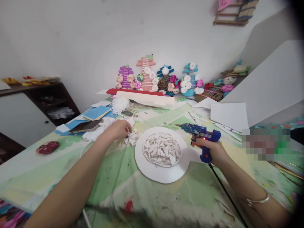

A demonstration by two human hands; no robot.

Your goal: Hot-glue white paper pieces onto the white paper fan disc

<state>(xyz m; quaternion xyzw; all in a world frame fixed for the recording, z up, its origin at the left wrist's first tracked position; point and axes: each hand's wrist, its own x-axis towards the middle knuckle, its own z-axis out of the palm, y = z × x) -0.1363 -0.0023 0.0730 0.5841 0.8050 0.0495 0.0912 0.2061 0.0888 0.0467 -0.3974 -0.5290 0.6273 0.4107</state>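
My right hand (211, 150) is wrapped round the handle of a blue hot glue gun (204, 133), whose nozzle points left and whose small red light glows. Its black cord runs down past my wrist. Between my hands lies a white round board (162, 175). A ring on the board encloses many crumpled, folded white paper pieces (162, 148). Left of the board, my left hand (120, 129) has its fingers curled down at a loose pile of similar paper bits (131, 138). Whatever those fingers pinch, if anything, is too small to make out.
Near my left forearm are a phone (86, 126), blue booklets (97, 113) and a dark red object (47, 147). White string (120, 105) and paper rolls (144, 98) lie behind. Decorated flower crafts (146, 76) lean against the wall. White sheets (229, 114) sit at right.
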